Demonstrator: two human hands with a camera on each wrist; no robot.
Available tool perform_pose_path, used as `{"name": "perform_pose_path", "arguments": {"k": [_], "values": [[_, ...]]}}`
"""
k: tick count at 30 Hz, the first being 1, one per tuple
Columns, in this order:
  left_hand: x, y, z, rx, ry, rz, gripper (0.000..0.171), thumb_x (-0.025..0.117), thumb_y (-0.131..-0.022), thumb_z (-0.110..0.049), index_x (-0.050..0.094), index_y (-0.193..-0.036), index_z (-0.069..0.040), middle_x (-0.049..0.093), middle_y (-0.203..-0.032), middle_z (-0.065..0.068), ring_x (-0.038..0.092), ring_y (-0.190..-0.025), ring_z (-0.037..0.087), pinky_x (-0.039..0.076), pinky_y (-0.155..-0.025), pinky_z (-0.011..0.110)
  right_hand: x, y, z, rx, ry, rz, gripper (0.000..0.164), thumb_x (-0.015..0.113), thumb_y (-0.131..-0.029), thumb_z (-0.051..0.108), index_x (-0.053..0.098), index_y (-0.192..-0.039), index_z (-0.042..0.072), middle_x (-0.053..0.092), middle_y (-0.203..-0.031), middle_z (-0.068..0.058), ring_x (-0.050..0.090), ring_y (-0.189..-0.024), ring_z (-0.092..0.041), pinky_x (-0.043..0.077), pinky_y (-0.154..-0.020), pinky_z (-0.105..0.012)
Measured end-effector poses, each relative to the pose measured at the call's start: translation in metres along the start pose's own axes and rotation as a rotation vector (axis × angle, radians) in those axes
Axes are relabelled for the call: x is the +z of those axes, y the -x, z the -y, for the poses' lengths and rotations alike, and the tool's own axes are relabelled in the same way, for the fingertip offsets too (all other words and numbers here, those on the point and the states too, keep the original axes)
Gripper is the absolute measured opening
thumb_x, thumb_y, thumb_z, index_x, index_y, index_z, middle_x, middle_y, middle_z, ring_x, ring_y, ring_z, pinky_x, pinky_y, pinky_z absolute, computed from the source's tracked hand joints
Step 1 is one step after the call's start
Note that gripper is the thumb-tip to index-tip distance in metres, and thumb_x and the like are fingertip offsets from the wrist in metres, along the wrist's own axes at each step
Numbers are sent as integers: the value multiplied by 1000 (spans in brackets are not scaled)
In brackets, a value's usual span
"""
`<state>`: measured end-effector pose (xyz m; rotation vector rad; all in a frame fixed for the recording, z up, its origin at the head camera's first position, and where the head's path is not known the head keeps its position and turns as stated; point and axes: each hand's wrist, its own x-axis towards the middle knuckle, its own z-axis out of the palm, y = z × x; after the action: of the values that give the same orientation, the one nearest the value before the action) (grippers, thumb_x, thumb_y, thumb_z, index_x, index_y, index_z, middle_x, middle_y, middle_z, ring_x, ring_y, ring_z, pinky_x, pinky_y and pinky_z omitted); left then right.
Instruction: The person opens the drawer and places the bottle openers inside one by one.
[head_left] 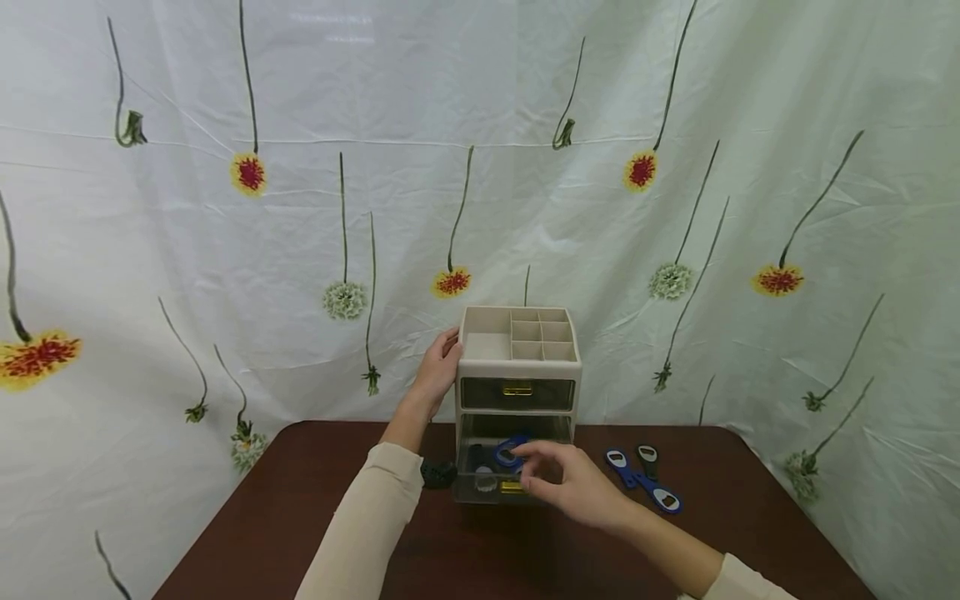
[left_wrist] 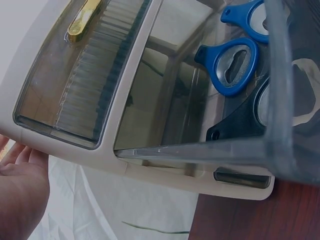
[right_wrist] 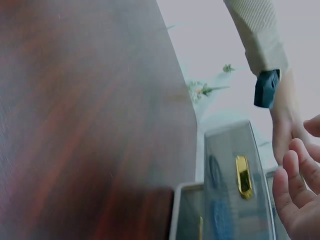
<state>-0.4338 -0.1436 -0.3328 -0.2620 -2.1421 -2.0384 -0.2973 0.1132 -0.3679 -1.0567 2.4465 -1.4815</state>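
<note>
A cream desk organizer (head_left: 519, 367) stands at the table's back, its middle drawer (head_left: 480, 498) pulled out. Inside the clear drawer lie several bottle openers, among them a blue bottle opener (left_wrist: 230, 67) and a black bottle opener (left_wrist: 240, 117), with metal centres. My left hand (head_left: 437, 375) rests against the organizer's left side, fingers along its wall. Over the drawer's front right is my right hand (head_left: 573, 487), thumb and forefinger bent but apart, close to a blue opener in the head view. Its fingers (right_wrist: 295, 192) appear with nothing between them in the right wrist view.
On the dark red table (head_left: 337, 517), right of the organizer, lie blue openers (head_left: 666, 499) and a black opener (head_left: 647, 458). The upper drawer (head_left: 480, 394) is closed. A flowered cloth (head_left: 420, 208) hangs behind. A dark device (right_wrist: 267, 89) sits at my left cuff.
</note>
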Motion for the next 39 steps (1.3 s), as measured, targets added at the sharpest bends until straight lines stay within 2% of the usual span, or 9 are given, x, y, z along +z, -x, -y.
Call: {"name": "perform_pose_path", "arguments": {"k": [5,9,14,18,21,25,29,34,39], "values": [[1,-1,0,10,-4,-8,48,42,-114,-22,35,-161,-13,37,-161,14,40,-144,34,38,-112,55,11,10,0,95,-171,-12,33,66,-102,11,65,-133,-2,68,-97,-5,65,-91,-23,54,-79,-33],[1,-3,0,9,2,-14,48,42,-114,-22,35,-160,-12,37,-161,14,40,-144,33,38,-112,55,24,17,-3,228,-333,-44,32,66,-103,13,66,-129,-5,67,-95,-6,63,-85,-21,56,-74,-34],[1,-2,0,-1,13,-5,48,41,-114,-22,34,-161,-13,37,-161,13,40,-144,32,38,-112,55,40,23,-14,445,-550,-141,24,68,-102,23,72,-114,2,65,-87,-2,56,-71,-13,50,-67,-29],[2,-1,-1,9,18,-6,48,41,-114,-21,34,-161,-11,37,-161,15,39,-144,34,37,-112,56,49,23,-23,553,-699,-216,24,66,-104,29,73,-111,7,64,-87,0,53,-66,-8,45,-65,-26],[1,-1,-2,13,20,-7,48,41,-114,-21,34,-161,-11,37,-161,15,39,-144,35,37,-113,56,54,21,-26,574,-741,-267,28,66,-104,35,74,-108,8,65,-87,2,54,-65,-6,45,-63,-25],[1,-1,-3,15,21,-10,47,41,-114,-22,36,-160,-13,37,-161,15,40,-143,34,38,-112,56,60,18,-32,579,-733,-320,34,67,-102,41,75,-106,9,66,-85,3,53,-63,-5,45,-60,-22],[0,-1,-3,19,27,-7,47,41,-114,-22,36,-160,-13,38,-160,15,41,-142,34,38,-112,56,64,17,-37,572,-770,-362,37,68,-102,40,73,-112,5,66,-86,3,54,-64,-5,46,-61,-22],[1,-1,-1,18,35,1,48,40,-114,-21,35,-160,-11,37,-161,16,40,-143,35,38,-112,56,68,15,-40,539,-831,-417,31,71,-101,35,72,-109,5,63,-88,1,55,-68,-7,48,-64,-22],[2,0,-1,15,34,-3,47,41,-114,-20,35,-160,-11,37,-160,16,40,-143,34,37,-113,56,68,12,-41,503,-845,-475,29,73,-99,33,74,-108,5,61,-87,1,54,-67,-7,48,-64,-23]]}}
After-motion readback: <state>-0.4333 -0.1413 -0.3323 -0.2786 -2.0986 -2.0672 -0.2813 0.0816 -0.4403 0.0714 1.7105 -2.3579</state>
